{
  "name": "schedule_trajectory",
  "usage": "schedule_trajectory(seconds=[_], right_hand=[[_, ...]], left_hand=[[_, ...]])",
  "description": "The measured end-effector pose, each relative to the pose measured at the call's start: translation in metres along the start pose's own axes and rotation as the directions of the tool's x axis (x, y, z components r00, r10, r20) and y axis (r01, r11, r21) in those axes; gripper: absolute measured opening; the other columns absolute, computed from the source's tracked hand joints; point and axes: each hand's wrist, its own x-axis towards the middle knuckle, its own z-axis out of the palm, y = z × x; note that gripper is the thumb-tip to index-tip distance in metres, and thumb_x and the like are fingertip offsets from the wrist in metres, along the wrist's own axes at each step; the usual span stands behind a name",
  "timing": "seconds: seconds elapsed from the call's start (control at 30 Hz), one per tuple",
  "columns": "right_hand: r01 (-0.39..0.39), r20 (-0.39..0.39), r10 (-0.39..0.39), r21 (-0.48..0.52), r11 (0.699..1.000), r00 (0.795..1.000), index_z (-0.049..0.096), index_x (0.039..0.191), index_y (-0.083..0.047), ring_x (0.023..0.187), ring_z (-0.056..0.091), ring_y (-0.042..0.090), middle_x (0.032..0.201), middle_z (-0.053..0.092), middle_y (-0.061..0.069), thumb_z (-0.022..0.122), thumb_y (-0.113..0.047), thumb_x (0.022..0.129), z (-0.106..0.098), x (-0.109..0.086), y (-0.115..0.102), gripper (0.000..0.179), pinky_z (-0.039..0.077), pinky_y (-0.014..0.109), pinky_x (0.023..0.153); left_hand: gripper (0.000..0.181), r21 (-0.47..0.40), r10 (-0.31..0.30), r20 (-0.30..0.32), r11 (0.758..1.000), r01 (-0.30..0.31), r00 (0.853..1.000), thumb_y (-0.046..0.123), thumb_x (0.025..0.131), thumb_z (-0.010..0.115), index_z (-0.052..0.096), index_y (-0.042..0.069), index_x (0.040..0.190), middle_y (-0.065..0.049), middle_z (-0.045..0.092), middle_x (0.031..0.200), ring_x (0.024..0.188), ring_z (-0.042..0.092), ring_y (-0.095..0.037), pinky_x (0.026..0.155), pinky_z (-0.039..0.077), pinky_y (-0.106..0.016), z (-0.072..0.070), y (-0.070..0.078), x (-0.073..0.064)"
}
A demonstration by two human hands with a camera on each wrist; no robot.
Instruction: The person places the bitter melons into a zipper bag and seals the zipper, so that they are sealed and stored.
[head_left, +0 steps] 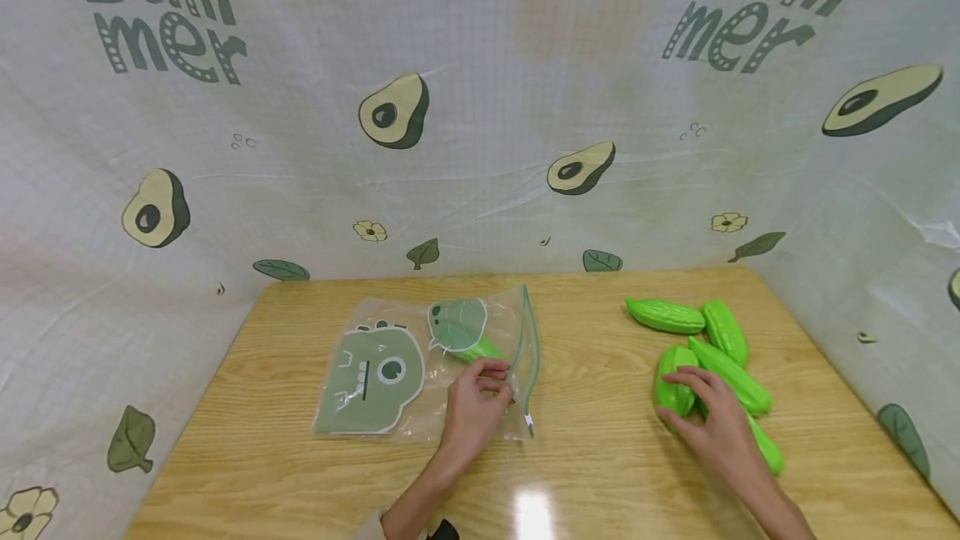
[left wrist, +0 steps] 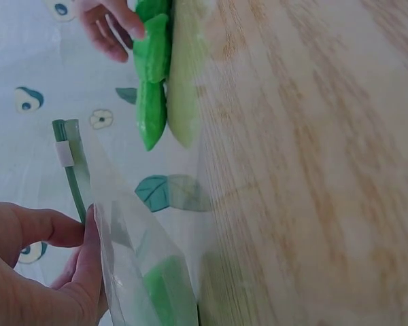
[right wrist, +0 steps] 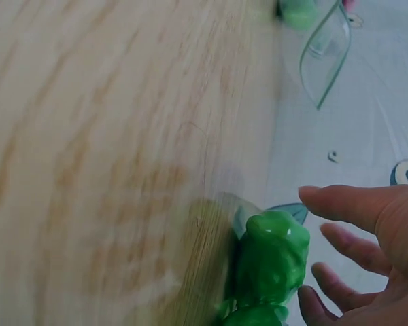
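Observation:
A clear zip bag (head_left: 442, 390) printed with green cartoon monsters lies on the table, its green-edged mouth (head_left: 534, 340) parted toward the right. Inside it, partly hidden behind the print, is a green bitter melon (head_left: 480, 348). My left hand (head_left: 477, 407) pinches the bag's edge near the mouth between thumb and fingers, as the left wrist view also shows. On the right, several toy-like bitter melons (head_left: 727, 373) lie in a group. Over the nearest-left bitter melon (head_left: 669, 394) hovers my right hand (head_left: 712, 423); the right wrist view shows its fingers (right wrist: 347, 204) spread beside the melon, apparently apart from it.
The wooden table (head_left: 592, 440) carries both the bag and the melons, with bare wood between them. A pale cloth (head_left: 487, 107) printed with avocados and leaves stands behind the table and along both sides. A white slider (head_left: 528, 420) sits at the bag's near corner.

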Motion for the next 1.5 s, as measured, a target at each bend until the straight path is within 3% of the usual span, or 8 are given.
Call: schedule_trajectory(seconds=[0.13,0.4,0.8,0.93,1.23,1.4,1.5], right_hand=[[-0.008,0.016,0.008,-0.029,1.0,1.0,0.07,0.108,0.002,0.102,0.055,0.039,0.114,0.064,0.025,0.092,0.007,0.058,0.0,-0.0006,-0.0004,0.055,0.035,0.031,0.088],[-0.139,0.104,0.143,-0.044,0.989,0.984,0.061,0.123,0.007,0.112,0.05,0.049,0.12,0.056,0.032,0.092,0.003,0.067,-0.0039,-0.0047,-0.0035,0.063,0.041,0.059,0.088],[-0.111,0.09,0.116,-0.065,0.992,0.989,0.06,0.123,0.011,0.11,0.051,0.052,0.121,0.056,0.033,0.09,0.011,0.062,-0.0026,-0.0037,-0.0035,0.068,0.041,0.061,0.089],[-0.094,0.097,0.102,-0.085,0.992,0.99,0.061,0.124,0.01,0.111,0.055,0.049,0.122,0.058,0.031,0.091,0.011,0.062,-0.0024,-0.0035,-0.004,0.069,0.042,0.052,0.091],[-0.059,0.076,0.068,-0.11,0.992,0.995,0.062,0.124,0.005,0.109,0.059,0.04,0.122,0.058,0.022,0.094,0.001,0.064,-0.0024,-0.0046,-0.005,0.068,0.033,0.011,0.091],[-0.037,0.06,0.044,-0.102,0.994,0.997,0.063,0.121,0.005,0.106,0.06,0.042,0.12,0.06,0.024,0.093,0.005,0.062,-0.0022,-0.0031,-0.0046,0.066,0.023,0.0,0.093],[-0.04,0.06,0.047,-0.101,0.994,0.997,0.065,0.12,0.006,0.107,0.061,0.044,0.119,0.062,0.026,0.093,0.006,0.061,-0.0036,-0.0022,-0.0038,0.065,0.025,0.002,0.092]], left_hand=[[0.026,0.003,0.0,-0.004,1.0,0.0,1.0,-0.009,0.083,0.065,0.07,-0.002,0.107,-0.011,0.068,0.099,0.081,0.069,-0.016,0.063,0.056,-0.02,0.0002,0.0001,0.0007],[0.026,-0.007,-0.002,-0.005,1.0,0.002,1.0,-0.009,0.082,0.065,0.07,-0.003,0.107,-0.011,0.068,0.099,0.08,0.069,-0.016,0.062,0.056,-0.02,0.0012,-0.0002,0.0018],[0.025,0.004,-0.002,-0.018,1.0,0.002,1.0,-0.009,0.082,0.066,0.07,-0.002,0.105,-0.01,0.068,0.097,0.078,0.069,-0.015,0.063,0.056,-0.019,0.0011,-0.0007,0.0011],[0.025,0.002,-0.001,-0.018,1.0,0.001,1.0,-0.009,0.082,0.066,0.07,-0.002,0.105,-0.01,0.068,0.097,0.078,0.069,-0.015,0.063,0.056,-0.019,0.0012,-0.0009,0.0011],[0.024,0.004,-0.002,-0.024,1.0,0.002,1.0,-0.009,0.082,0.067,0.071,-0.002,0.105,-0.009,0.069,0.096,0.077,0.069,-0.014,0.062,0.056,-0.02,0.0016,-0.0021,0.0012],[0.024,-0.006,-0.002,-0.022,1.0,0.002,1.0,-0.009,0.082,0.067,0.07,-0.002,0.105,-0.01,0.069,0.096,0.077,0.068,-0.014,0.062,0.056,-0.02,0.0017,-0.0026,0.0013],[0.024,-0.012,-0.001,-0.018,1.0,0.001,1.0,-0.009,0.083,0.066,0.07,-0.003,0.106,-0.01,0.069,0.097,0.077,0.068,-0.014,0.062,0.057,-0.02,0.0019,-0.0027,0.0015]])
